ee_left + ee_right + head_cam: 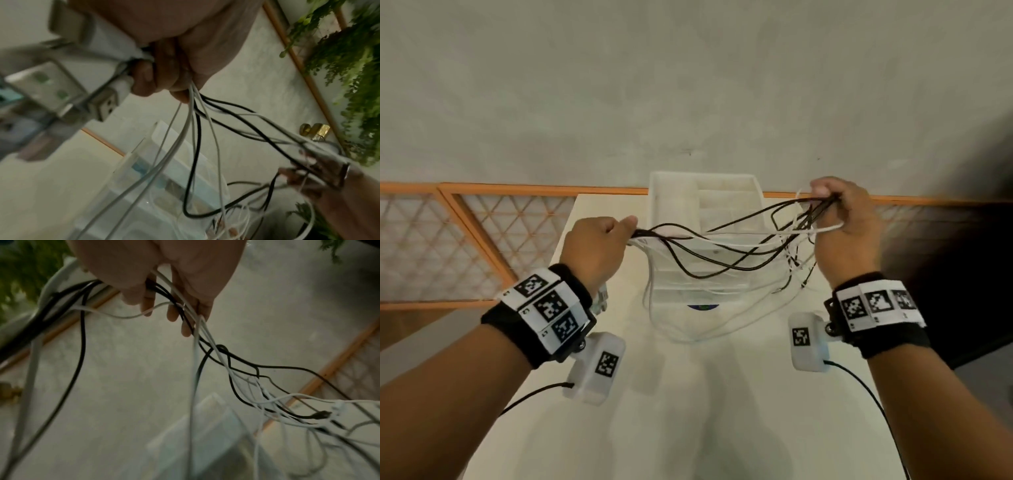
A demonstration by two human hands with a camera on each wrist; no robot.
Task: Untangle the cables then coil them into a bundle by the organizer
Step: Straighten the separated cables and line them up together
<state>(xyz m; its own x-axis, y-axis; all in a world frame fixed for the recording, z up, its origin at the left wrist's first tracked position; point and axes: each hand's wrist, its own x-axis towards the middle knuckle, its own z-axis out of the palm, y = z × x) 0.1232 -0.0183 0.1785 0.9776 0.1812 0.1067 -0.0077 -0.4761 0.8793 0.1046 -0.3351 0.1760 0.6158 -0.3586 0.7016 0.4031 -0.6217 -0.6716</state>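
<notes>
A tangle of black and white cables (726, 255) hangs in the air between my two hands, above a white plastic organizer (705, 205) on the table. My left hand (599, 240) grips one end of the bunch in a fist; the left wrist view shows the cables (197, 129) fanning out below its curled fingers (162, 78). My right hand (839, 219) holds the other end with several strands threaded through its fingers (170, 311). The cables (236, 369) cross and knot below it. White loops sag down onto the table in front of the organizer.
The white table (688, 411) runs from me to the organizer near its far edge. Beyond lies a grey floor (688, 85) and an orange-framed lattice railing (465, 233). Green plants (349, 65) show in the left wrist view.
</notes>
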